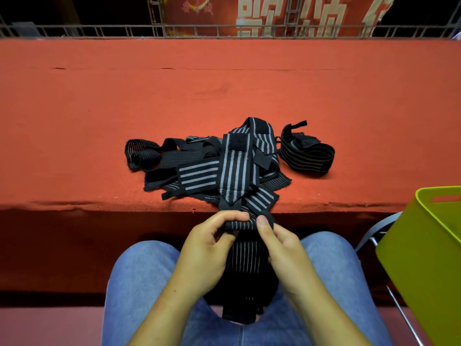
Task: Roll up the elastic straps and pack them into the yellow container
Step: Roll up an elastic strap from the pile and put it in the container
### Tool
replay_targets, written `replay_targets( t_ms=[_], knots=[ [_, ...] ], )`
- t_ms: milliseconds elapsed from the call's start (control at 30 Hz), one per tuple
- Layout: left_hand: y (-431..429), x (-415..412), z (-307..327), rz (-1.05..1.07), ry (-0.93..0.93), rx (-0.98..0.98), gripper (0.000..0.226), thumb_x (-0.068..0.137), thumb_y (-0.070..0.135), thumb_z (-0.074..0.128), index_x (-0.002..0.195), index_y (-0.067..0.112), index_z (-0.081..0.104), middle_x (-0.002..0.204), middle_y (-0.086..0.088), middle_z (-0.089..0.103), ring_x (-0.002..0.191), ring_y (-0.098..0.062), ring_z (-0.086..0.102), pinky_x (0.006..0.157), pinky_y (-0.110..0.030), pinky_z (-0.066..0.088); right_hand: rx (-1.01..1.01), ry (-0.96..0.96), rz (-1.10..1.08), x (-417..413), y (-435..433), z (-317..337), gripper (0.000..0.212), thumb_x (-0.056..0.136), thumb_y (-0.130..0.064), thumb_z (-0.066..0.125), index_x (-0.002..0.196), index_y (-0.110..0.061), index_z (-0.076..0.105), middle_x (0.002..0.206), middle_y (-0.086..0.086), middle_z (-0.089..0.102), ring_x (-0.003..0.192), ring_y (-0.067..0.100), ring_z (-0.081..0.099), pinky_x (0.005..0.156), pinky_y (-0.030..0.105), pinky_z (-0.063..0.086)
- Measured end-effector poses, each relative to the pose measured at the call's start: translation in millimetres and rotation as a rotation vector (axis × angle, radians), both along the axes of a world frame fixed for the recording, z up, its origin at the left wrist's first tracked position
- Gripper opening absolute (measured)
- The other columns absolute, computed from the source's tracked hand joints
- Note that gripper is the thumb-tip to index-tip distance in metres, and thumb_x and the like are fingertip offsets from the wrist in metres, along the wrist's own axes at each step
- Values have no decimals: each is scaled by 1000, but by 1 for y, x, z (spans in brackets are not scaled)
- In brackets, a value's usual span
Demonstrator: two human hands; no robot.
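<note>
One black elastic strap (pixel 245 224) with grey stripes is pinched at lower centre between the left hand (pixel 208 248) and right hand (pixel 279 242), its tail hanging over the lap. More straps (pixel 219 163) are heaped on the red bench (pixel 99 108); the yellow container (pixel 424 250) is seen at right.

Both hands, left hand (pixel 207 248) and right hand (pixel 282 243), pinch one striped strap (pixel 243 224) near the yellow container (pixel 424 258).

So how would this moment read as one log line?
step: rolling strap | left hand: gripping | right hand: gripping | pile: on table | yellow container: right
</note>
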State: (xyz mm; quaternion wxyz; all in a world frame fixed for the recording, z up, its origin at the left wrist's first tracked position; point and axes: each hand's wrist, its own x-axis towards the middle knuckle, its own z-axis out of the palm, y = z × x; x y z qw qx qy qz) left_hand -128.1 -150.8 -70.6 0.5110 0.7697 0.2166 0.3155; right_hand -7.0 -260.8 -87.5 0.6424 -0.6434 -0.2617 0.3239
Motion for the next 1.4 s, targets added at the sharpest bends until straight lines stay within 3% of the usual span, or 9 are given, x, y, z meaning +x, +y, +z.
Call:
replay_targets(
  t_ms=[200,300,467,600,767,933,1167,1333,1400],
  knots=[
    [-2,3,3,-32,-45,-245,59,96,-14,50,137,28,59,130,11,71,125,-6,64,107,-26,49,76,18,-30,5,0,2,32,98,-42,60,116,-21,76,115,5,79,116,24,72,111,57,49],
    [-4,4,3,-84,9,-335,66,88,13,54,150,34,45,134,19,68,129,-3,60,111,-29,43,82,16,-4,5,-2,0,20,109,-27,56,117,-23,74,117,5,79,115,22,72,109,54,50],
    [-9,8,1,-51,53,-244,67,92,43,53,155,47,31,132,45,54,131,16,49,117,-24,35,66,-51,50,-4,5,-1,35,97,-43,50,129,-34,62,126,-9,74,122,9,68,113,45,48],
    [-8,7,0,-55,82,-237,58,94,41,50,149,47,35,128,42,60,125,14,55,109,-21,38,7,-93,94,-4,6,-6,29,95,-52,48,122,-54,57,125,-20,72,120,0,65,114,43,47],
    [-2,2,-4,-71,128,-188,65,97,37,55,158,40,33,150,26,51,140,10,43,124,-31,32,33,-103,34,1,5,-4,30,93,-50,51,120,-42,61,120,-9,75,116,10,69,110,49,49],
    [-3,2,-3,-32,56,-159,44,101,0,61,133,31,61,117,11,75,109,-10,71,92,-20,53,10,-58,-4,5,3,-4,37,85,-62,57,115,-42,65,116,-4,76,114,17,71,108,56,51],
    [-2,0,3,22,15,5,44,92,-8,67,114,30,73,114,15,73,112,-5,68,94,-18,50,28,75,65,1,2,-3,57,81,-75,63,121,-36,73,123,-4,77,121,15,70,113,49,48],
    [-3,0,3,16,0,26,51,86,-16,66,108,29,76,114,15,73,112,-6,68,93,-12,47,68,4,-9,3,2,-4,25,85,-51,67,102,-35,75,106,0,78,103,10,71,98,37,52],
    [-4,-1,2,-11,-7,-90,52,88,-15,66,116,27,74,117,12,73,112,-7,69,92,-16,50,85,16,0,4,0,-3,20,85,-43,68,103,-37,74,107,4,77,102,15,70,99,43,54]
  ],
)
